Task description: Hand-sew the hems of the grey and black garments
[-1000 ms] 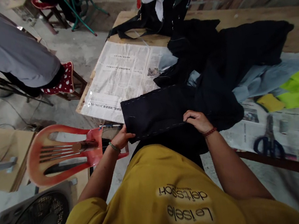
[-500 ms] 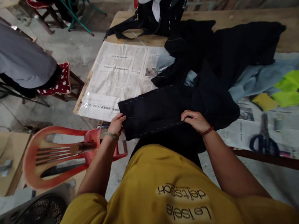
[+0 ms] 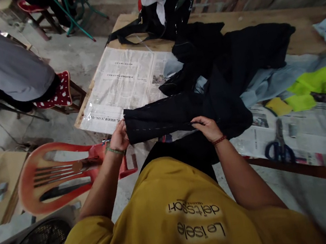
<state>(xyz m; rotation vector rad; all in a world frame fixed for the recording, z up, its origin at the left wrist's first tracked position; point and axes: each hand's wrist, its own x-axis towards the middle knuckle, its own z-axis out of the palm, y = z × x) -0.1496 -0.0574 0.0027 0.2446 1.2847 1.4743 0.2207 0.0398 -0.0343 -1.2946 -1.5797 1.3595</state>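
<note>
A dark navy garment (image 3: 226, 97) lies bunched across the table, with one long tube-like part (image 3: 156, 117), a sleeve or leg, stretched toward the left. White dashed stitches run along both long edges of that part. At its open end my left hand (image 3: 118, 137) grips the cloth edge, the fingertips partly hidden behind or inside it. Farther along the near edge, my right hand (image 3: 208, 127) pinches the seam between thumb and fingers. Between my two hands the cloth is slightly raised and creased.
Newspaper (image 3: 114, 80) under clear plastic covers part of the wooden table. Blue-handled scissors (image 3: 279, 148), a yellow cloth piece (image 3: 279, 106) and lime fabric (image 3: 318, 82) lie to the right. A black bag (image 3: 177, 11) stands behind. A red plastic chair (image 3: 60, 146) is left; a person sits beyond.
My left hand has turned, its fingers now behind or inside the cloth end. The near edge has lifted and the cloth has creased. The whole view has shifted slightly.
</note>
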